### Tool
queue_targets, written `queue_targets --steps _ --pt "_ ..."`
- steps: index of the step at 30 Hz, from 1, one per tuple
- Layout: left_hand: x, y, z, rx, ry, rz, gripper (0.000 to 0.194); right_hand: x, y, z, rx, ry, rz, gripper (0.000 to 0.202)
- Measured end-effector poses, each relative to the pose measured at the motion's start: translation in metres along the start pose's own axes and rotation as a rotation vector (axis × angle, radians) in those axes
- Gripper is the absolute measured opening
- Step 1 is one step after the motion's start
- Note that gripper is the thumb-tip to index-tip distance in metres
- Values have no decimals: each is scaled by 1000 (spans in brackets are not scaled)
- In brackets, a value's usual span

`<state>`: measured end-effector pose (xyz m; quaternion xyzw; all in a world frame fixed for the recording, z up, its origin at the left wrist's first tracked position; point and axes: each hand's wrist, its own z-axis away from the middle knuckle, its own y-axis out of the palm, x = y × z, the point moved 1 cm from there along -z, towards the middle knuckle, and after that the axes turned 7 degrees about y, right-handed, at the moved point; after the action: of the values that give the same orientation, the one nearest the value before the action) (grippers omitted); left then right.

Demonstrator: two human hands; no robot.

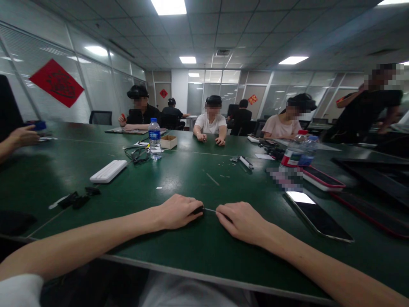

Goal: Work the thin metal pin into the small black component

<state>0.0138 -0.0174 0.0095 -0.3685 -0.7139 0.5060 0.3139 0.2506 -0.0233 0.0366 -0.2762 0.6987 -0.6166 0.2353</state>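
Note:
My left hand rests on the green table, its fingers closed on a small black object. Between my two hands runs a thin, pale, rod-like piece, which seems to join the black object. My right hand pinches the other end of that thin piece with thumb and fingers. Its tip is hidden in the right fingers, and the exact kind of the item is too small to make out. To the right of my right hand lies a phone with a partly lit screen.
A white box-like device and black scraps lie left. Beyond stand a water bottle, cables and an open box. Bottles and a pink-edged case are right. Several people sit around the table.

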Motion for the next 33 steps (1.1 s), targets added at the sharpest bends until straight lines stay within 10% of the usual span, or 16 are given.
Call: queue_targets --steps 9,33 --pt "-14 -4 0 13 31 -285 16 8 -2 3 -12 34 13 31" --pt "-9 -5 2 -7 76 -147 19 1 -9 2 29 -65 -104 29"
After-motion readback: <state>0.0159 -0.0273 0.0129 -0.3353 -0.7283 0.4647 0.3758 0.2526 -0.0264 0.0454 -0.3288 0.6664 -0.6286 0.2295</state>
